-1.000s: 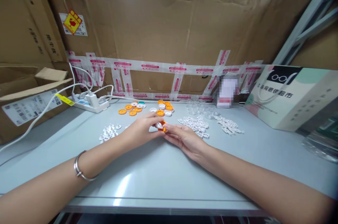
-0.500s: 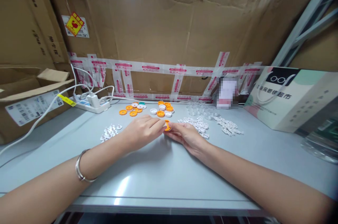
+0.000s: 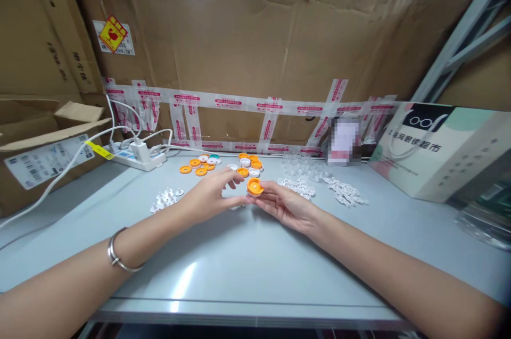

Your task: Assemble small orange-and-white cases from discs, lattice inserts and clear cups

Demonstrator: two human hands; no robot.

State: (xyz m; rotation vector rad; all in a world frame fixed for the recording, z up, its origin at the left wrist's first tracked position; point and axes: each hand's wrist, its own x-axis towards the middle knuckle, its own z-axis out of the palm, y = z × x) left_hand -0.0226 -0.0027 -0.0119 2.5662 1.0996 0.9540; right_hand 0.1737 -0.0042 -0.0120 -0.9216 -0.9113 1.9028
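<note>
Between the fingertips of my right hand (image 3: 288,207) is an orange round plastic cap (image 3: 254,187), tilted with its hollow side toward me. My left hand (image 3: 213,190) is just left of it, fingers apart, its thumb tip close to the cap's lower edge; whether it touches I cannot tell. Behind the hands lie orange and white round caps (image 3: 242,172) in one cluster and more orange caps (image 3: 186,169) farther left. Small white stemmed pieces (image 3: 164,200) are heaped left of my left hand. Flat white lattice-like pieces (image 3: 297,187) lie beyond my right hand.
Clear plastic cups (image 3: 297,163) stand at the back, with a second heap of white pieces (image 3: 346,191) to their right. A power strip (image 3: 139,157) with cables sits back left, near an open carton (image 3: 43,150). At right are a paper bag (image 3: 439,153) and a clear bottle (image 3: 487,216).
My left hand has loosened its fingers and drawn slightly left from the orange cap. The cap has turned in my right hand, showing its hollow side more fully.
</note>
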